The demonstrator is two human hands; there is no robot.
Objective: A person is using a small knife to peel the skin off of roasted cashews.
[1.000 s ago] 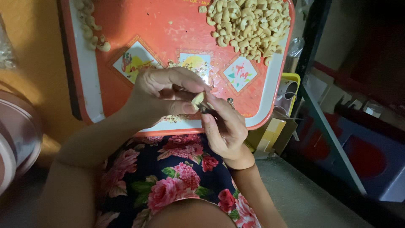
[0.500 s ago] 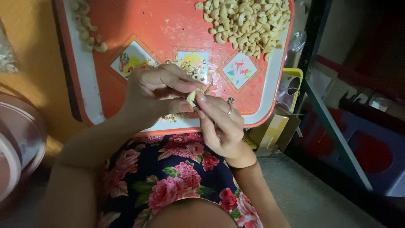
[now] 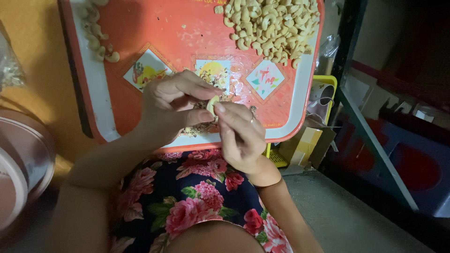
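Observation:
A pale cashew nut [image 3: 212, 106] is pinched between the fingertips of both hands, just above the near edge of a red tray [image 3: 164, 42]. My left hand [image 3: 171, 107] curls around it from the left. My right hand [image 3: 240, 133], with a ring on one finger, meets it from the right. A small heap of brownish skins [image 3: 199, 129] lies on the tray under the hands. A big pile of cashews [image 3: 272, 26] fills the tray's far right corner, and a short row of cashews [image 3: 96, 35] lies along its far left side.
The tray rests over my lap, covered by dark floral cloth [image 3: 197, 201]. A round metal bowl [image 3: 23, 164] sits at the left. A yellow basket [image 3: 323, 93] and cardboard box [image 3: 304, 140] stand right of the tray, beside a dark metal shelf frame [image 3: 370, 140].
Both hands stay together over the tray's near edge. The fingers have shifted slightly on the nut, which now shows more between the fingertips.

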